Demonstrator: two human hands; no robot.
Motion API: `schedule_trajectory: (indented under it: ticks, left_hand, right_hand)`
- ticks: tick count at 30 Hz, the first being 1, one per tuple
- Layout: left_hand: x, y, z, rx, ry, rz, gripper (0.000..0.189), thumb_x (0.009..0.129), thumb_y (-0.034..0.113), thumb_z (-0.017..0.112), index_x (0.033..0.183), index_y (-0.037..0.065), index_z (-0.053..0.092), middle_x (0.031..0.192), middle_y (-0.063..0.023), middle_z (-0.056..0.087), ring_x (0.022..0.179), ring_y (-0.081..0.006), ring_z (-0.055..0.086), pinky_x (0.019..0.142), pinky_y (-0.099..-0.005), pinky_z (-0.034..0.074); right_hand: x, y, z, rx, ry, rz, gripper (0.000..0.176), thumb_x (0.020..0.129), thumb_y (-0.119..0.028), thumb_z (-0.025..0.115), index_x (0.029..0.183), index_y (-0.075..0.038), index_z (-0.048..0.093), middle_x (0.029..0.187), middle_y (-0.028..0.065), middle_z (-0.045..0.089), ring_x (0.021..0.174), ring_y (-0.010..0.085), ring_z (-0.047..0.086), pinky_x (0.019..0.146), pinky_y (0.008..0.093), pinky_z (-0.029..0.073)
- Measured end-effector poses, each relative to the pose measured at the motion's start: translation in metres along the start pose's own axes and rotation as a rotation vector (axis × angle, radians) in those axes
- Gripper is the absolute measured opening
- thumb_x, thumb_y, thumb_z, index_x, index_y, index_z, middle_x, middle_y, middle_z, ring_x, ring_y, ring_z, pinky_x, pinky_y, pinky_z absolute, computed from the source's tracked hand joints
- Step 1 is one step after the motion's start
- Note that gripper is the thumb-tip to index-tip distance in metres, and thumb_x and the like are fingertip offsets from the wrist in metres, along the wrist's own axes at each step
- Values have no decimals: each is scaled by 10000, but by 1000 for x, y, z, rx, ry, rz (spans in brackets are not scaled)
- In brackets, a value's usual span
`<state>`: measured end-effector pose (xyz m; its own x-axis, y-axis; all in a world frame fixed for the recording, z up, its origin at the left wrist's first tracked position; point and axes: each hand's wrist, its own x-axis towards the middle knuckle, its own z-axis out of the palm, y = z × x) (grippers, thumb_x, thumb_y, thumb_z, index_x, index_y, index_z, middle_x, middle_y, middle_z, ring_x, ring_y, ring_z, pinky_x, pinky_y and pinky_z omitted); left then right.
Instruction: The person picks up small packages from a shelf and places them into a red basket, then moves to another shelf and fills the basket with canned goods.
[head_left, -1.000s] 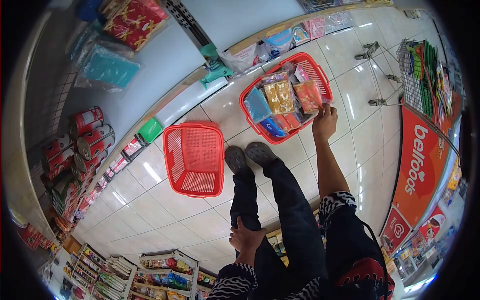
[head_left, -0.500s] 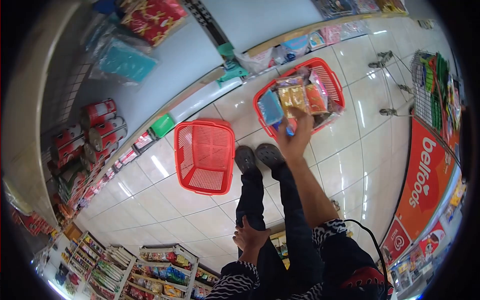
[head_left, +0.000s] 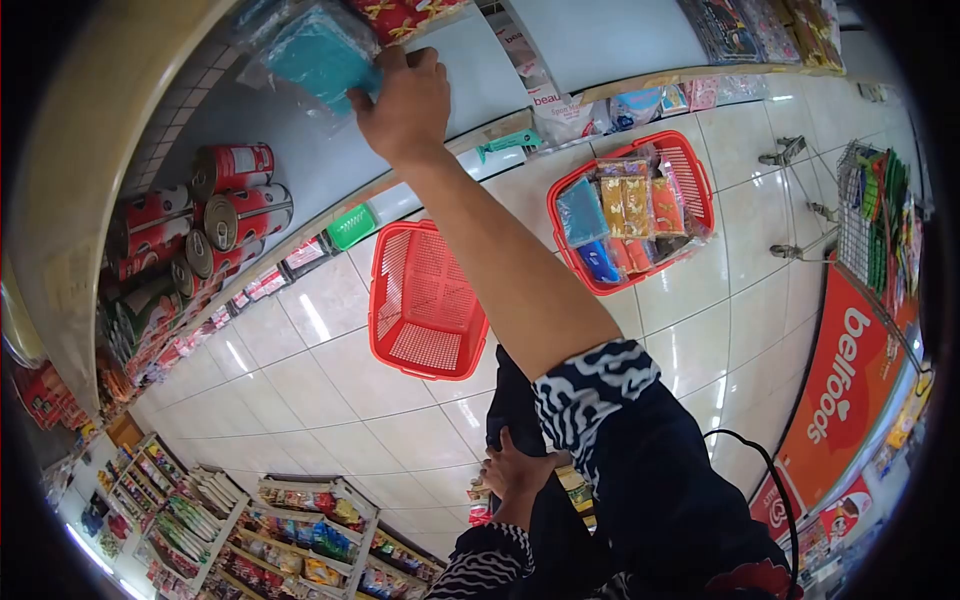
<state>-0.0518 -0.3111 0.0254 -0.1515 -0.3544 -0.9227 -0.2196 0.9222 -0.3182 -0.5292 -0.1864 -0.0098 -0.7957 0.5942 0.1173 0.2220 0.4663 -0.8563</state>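
Observation:
My right hand [head_left: 408, 108] reaches to the shelf at the upper left. Its thumb and fingers are apart at the right edge of a teal packet [head_left: 325, 62] in clear plastic, seemingly touching it; a firm grip is not visible. Red packets with gold bows [head_left: 405, 14] lie just beyond the fingers. Low in the view, my left hand [head_left: 517, 468] rests on my dark-trousered leg with its fingers spread, holding nothing. A red basket [head_left: 563, 272] on the floor carries several wrapped packets in teal, gold, orange and blue. My right forearm partly covers a second red basket [head_left: 425, 345].
Red cans [head_left: 245, 215] lie on the left of the shelf, with a green container [head_left: 352, 228] by its front edge. A wire cart [head_left: 862, 205] stands at right, beside an orange belfoods panel [head_left: 840, 370]. Stocked shelves [head_left: 310, 540] are at lower left.
My right hand has moved from the packets in the filled basket up and left to the teal packet on the shelf. The view has shifted; my left hand stays on my leg.

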Motion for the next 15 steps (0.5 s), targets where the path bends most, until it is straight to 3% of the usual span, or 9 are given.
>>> schedule_trajectory:
  ticks: [3,5,7,9,11,13,15]
  left_hand:
    - [-1,2,-4,-62,3,-13,1200,630,611,883,1644,198,391,1415,-220,577,1328,-418,601,1132,-526,454]
    - [-9,5,-14,-110,26,-22,1181,640,598,877,1642,201,394,1419,-223,577,1337,-419,596,1145,-520,448]
    - [-10,6,-15,-79,17,-24,1168,648,589,875,1641,205,396,1414,-222,577,1334,-415,597,1147,-519,448]
    - [-11,8,-13,-11,47,-25,1180,654,618,892,1647,222,392,1431,-226,596,1304,-396,644,1097,-504,526]
    - [-11,8,-11,-24,24,-14,1171,655,587,886,1649,222,384,1448,-237,586,1306,-396,643,1107,-500,519]
    - [-11,11,-9,-1,26,-31,1165,655,563,883,1648,217,381,1453,-240,584,1313,-391,639,1115,-486,513]
    - [-9,8,1,6,38,-5,1174,664,582,874,1657,203,374,1397,-226,585,1292,-430,627,1107,-509,492]
  right_hand:
    - [-1,17,6,14,40,-116,263,848,-90,815,1070,-50,680,1107,190,656,1041,404,619,871,521,517]
    - [-3,28,6,180,-18,-176,171,848,-82,813,969,-64,694,977,141,692,976,387,627,863,513,513]
    - [-12,23,-10,240,32,-239,166,872,-73,799,986,-59,679,956,134,701,933,381,643,829,488,522]
    - [-31,18,-43,289,73,-299,161,896,-64,784,1003,-53,665,935,126,710,890,374,659,795,462,531]
    - [-55,15,-91,593,-41,-149,156,934,-16,742,1029,-41,621,980,113,718,879,301,707,728,378,537]
    - [-88,43,-130,559,18,-113,173,946,20,713,1052,-35,587,1000,97,722,852,208,714,704,318,533]
    - [-120,74,-174,586,117,54,203,927,48,724,1049,-35,584,972,76,700,877,140,682,733,311,538]
